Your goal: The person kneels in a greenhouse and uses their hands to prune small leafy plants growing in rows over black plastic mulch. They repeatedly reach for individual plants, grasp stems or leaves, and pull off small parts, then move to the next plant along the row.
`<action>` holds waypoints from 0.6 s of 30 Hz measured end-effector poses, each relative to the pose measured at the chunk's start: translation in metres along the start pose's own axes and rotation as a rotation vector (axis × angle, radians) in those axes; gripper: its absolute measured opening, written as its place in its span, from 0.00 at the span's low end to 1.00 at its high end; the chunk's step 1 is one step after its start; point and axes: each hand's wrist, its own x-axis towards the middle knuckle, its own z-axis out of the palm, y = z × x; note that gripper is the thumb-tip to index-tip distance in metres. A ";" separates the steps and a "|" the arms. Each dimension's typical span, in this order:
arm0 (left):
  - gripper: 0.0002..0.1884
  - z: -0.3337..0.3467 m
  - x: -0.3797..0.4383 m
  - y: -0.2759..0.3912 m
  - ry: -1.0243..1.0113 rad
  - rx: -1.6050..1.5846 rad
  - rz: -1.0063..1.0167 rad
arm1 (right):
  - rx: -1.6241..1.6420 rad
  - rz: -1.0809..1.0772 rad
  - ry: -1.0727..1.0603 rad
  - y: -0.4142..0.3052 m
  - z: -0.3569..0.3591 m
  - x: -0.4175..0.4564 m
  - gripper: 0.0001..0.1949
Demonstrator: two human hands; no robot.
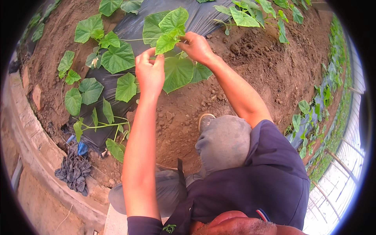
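Both of my hands are at the upper middle, at the growing tip of a young cucumber-like vine (173, 26) with bright green leaves. With thumb and forefinger, my right hand (197, 48) pinches the shoot at the right side of its small top leaves. My left hand (150, 69) has its fingers curled at the lower tip of a bright leaf (166, 44); whether it grips anything is hidden. A thin tendril (136, 39) stretches left from the shoot towards a neighbouring plant (117, 57). Below the hands hangs a broad older leaf (178, 73).
Black plastic mulch film (98, 79) covers the bed, with more vines (249, 16) at upper right. Bare soil (264, 67) lies to the right. A brick edging (38, 129) and crumpled black plastic (75, 170) are at left. My bent knee (224, 144) is below the hands.
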 end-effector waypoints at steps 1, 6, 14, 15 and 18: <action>0.14 0.003 0.004 -0.005 -0.079 -0.119 -0.137 | -0.015 -0.008 -0.013 -0.003 0.000 -0.002 0.13; 0.13 0.022 0.017 -0.028 -0.256 -0.610 -0.524 | -0.063 -0.037 -0.072 -0.010 0.001 -0.007 0.13; 0.12 0.030 0.024 -0.037 -0.335 -0.799 -0.601 | -0.042 -0.039 -0.128 -0.019 -0.007 -0.013 0.14; 0.12 0.032 0.024 -0.040 -0.345 -0.803 -0.599 | -0.028 -0.042 -0.136 -0.020 -0.008 -0.014 0.14; 0.12 0.033 0.024 -0.049 -0.359 -0.823 -0.612 | -0.091 -0.107 -0.138 -0.015 -0.006 -0.012 0.18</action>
